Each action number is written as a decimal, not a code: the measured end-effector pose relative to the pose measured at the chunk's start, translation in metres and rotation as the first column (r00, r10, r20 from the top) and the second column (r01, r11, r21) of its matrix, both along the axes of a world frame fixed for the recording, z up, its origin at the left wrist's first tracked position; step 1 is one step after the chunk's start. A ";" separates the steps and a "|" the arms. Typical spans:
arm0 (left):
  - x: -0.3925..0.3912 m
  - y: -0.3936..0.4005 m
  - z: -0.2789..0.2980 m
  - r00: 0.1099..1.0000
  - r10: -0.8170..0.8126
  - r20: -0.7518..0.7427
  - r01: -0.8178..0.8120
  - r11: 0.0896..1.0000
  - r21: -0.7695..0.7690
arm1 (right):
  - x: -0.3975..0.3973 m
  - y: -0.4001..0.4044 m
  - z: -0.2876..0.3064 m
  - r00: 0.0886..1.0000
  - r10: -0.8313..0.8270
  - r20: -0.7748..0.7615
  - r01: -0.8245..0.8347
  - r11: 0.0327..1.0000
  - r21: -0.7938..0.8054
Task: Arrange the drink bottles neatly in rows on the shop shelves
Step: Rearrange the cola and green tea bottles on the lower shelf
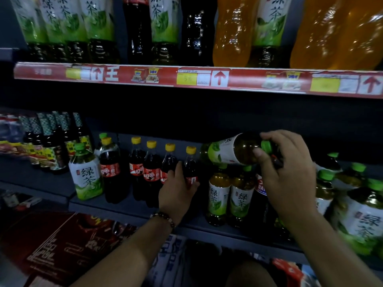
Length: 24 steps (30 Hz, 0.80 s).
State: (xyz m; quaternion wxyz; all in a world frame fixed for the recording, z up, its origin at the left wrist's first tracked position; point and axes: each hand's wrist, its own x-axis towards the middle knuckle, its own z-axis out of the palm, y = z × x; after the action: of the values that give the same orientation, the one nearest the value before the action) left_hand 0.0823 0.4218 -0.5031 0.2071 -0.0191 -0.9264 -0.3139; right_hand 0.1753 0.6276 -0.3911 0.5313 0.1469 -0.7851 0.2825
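Green-capped and lying almost on its side, the tea bottle (234, 149) hangs in the air at about 2 o'clock from the frame's centre, its cap pointing right. The right hand (288, 172) holds it by the neck, thumb and fingers curled round the cap end. It hovers above 2 upright teas (230, 195) that stand side by side on the lower shelf (128, 206).

The left hand (178, 189), at 6 o'clock from the row of colas (151, 162), reaches among the yellow-capped bottles; its fingers wrap round the rightmost cola (190, 164) low on the body, near the red label.

The tea bottle looks full, so it is likely fairly heavy for a neck grip and will swing from the cap end if tipped fast. Its plastic wall is probably stiff near the shoulder and softer at the waist, and the glossy sleeve may be slippery. A safer hold would be round the middle of the body, with the neck grip kept only for guiding it upright.

The colas are narrower and tall, so they probably topple easily if nudged at the top; a low hold suits sliding them.

At 9 o'clock a lone tea (87, 175) stands among the colas and looks out of row. The upper shelf (207, 79) carries more teas, colas and orange drinks.
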 end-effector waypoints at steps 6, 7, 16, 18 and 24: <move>0.034 -0.014 0.021 0.986 -0.108 -0.126 0.106 0.994 -0.025 | 0.015 -0.008 -0.002 0.996 0.047 0.070 -0.050 0.998 0.039; 0.041 -0.014 0.029 0.975 -0.148 -0.165 0.145 0.989 -0.031 | 0.016 -0.011 -0.002 0.996 0.054 0.072 -0.058 0.997 0.055; 0.077 -0.013 0.087 0.847 -0.401 -0.350 0.393 0.915 -0.097 | 0.033 -0.049 0.020 0.955 0.249 0.158 -0.261 0.963 0.060; 0.086 -0.025 0.098 0.859 -0.376 -0.346 0.373 0.924 -0.078 | 0.036 -0.059 0.034 0.922 0.337 0.191 -0.345 0.939 0.007; 0.112 -0.063 0.162 0.867 -0.372 -0.331 0.463 0.847 0.262 | 0.041 -0.097 0.081 0.645 0.723 0.246 -0.636 0.687 -0.352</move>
State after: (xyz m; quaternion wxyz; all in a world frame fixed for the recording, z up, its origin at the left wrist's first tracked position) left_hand 0.1943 0.3587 -0.3406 0.2562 -0.2290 -0.7963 -0.4978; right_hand 0.2162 0.5306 -0.3101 0.2422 0.3136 -0.7164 0.5743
